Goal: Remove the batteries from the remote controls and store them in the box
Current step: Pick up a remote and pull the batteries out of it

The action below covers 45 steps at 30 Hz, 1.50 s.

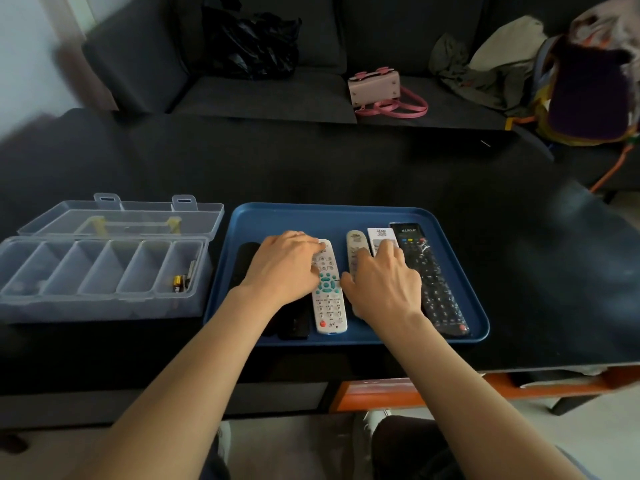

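Observation:
A blue tray holds several remote controls side by side. My left hand lies palm down over the black remotes at the left, its fingers touching the top of the white remote with teal buttons. My right hand rests fingers apart over the silver remote and the small white remote, beside the long black remote. Neither hand grips anything. At the left stands the clear compartment box with its lid open; batteries lie in its rightmost compartment.
Everything stands on a black table. Behind it is a dark sofa with a black plastic bag, a pink handbag and piled clothes. An orange stool sits under the table's front edge.

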{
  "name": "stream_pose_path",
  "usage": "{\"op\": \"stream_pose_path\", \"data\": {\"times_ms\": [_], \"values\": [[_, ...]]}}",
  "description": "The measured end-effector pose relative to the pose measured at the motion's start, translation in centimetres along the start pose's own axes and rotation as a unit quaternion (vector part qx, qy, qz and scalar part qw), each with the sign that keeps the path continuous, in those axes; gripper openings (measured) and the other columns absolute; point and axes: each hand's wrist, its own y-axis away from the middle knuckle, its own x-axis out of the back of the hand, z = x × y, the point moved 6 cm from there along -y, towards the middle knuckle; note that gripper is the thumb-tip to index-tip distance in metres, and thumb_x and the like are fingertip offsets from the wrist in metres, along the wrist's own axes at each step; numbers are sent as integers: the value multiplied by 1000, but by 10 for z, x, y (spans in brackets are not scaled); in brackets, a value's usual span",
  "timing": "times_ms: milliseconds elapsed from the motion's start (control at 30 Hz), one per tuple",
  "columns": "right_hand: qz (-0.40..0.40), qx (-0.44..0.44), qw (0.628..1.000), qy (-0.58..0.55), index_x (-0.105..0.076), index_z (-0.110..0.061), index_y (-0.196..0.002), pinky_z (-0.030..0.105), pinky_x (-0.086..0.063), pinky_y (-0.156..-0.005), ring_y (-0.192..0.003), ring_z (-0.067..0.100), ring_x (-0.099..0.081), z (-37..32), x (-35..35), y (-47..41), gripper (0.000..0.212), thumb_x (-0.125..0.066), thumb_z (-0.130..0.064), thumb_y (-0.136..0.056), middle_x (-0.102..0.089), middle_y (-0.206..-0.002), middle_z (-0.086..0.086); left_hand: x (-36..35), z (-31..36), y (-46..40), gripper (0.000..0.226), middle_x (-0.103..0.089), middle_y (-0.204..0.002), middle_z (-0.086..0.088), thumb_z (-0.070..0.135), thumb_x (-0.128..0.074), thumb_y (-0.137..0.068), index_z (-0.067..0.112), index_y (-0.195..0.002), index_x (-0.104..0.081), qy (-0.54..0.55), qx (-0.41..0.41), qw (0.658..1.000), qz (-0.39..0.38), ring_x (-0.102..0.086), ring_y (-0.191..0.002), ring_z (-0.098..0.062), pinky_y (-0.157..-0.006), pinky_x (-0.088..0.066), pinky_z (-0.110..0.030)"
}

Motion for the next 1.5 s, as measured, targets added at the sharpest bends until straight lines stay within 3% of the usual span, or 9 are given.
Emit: {"op": "stream_pose_path", "data": {"times_ms": [167, 300, 633, 867, 967, 1067, 1167, 1267, 1500], "values": [[53, 49, 994, -76, -52, -11, -122, 28, -38, -70, -112, 23, -44, -6, 9, -4, 31, -45, -25, -95, -44, -122, 9, 5, -6, 4, 44, -47, -140, 4, 21, -51, -90, 23, -134, -47, 15, -1, 1000, 6, -37, -132, -15, -107, -31, -36], [7, 108, 984, -141, -50, -10, -125, 29, -42, -68, -104, 25, -53, -30, 2, -4, 33, -48, -25, -95, -48, -120, 11, 10, -20, 9, 41, -51, -136, 0, 18, -49, -93, 19, -133, -48, 22, 20, 999, 29, -42, -127, -18, -103, -37, -36], [-60, 28, 994, -82, -43, -13, -128, 34, -38, -74, -114, 33, -50, -44, -13, -8, 51, -55, -42, -89, -51, -123, 17, -5, -37, 21, 51, -22, -154, 5, 41, -41, -95, 26, -143, -31, -23, 19, 997, -66, -18, -141, -14, -114, -15, -39], [-43, 3, 986, -159, -53, -12, -116, 31, -39, -69, -100, 30, -59, -43, -6, -9, 45, -57, -43, -84, -61, -108, 9, 3, -39, 20, 46, -37, -147, 0, 30, -49, -94, 20, -138, -41, 37, 25, 999, 1, -35, -133, -19, -110, -29, -36], [-70, -44, 922, -377, -64, -15, -99, 28, -44, -62, -77, 21, -59, -32, -3, -15, 21, -56, -30, -87, -58, -76, -1, 15, -40, 16, 39, -49, -137, -2, 19, -51, -93, 16, -132, -50, 159, 41, 984, 69, -46, -125, -17, -102, -34, -25], [-180, -136, 731, -643, -62, -9, -88, 20, -42, -47, -56, 15, -52, -31, -8, -13, 21, -48, -24, -92, -56, -70, 6, 27, -38, 14, 39, -53, -132, -2, 20, -52, -93, 15, -132, -50, 267, 48, 956, 107, -48, -123, -13, -99, -32, -18], [-273, -139, 573, -760, -62, -4, -95, 25, -50, -54, -59, 17, -60, -41, -8, -8, 29, -40, -23, -95, -63, -74, 10, 34, -31, 14, 44, -50, -136, 2, 21, -56, -91, 15, -134, -48, 321, 23, 939, 122, -43, -127, -9, -104, -32, -19], [-293, -138, 532, -783, -58, -4, -109, 31, -54, -59, -66, 21, -60, -44, -12, -9, 32, -38, -25, -96, -63, -81, 12, 41, -31, 16, 50, -47, -138, 6, 22, -62, -87, 15, -134, -48, 334, 15, 932, 144, -41, -126, -4, -102, -34, -18], [-286, -135, 516, -796, -57, -5, -117, 27, -52, -52, -67, 18, -62, -48, -11, -10, 37, -38, -30, -98, -68, -98, 13, 49, -28, 20, 62, -45, -137, 3, 30, -67, -82, 12, -136, -44, 259, -9, 952, 166, -43, -124, -8, -105, -37, -27]]}}
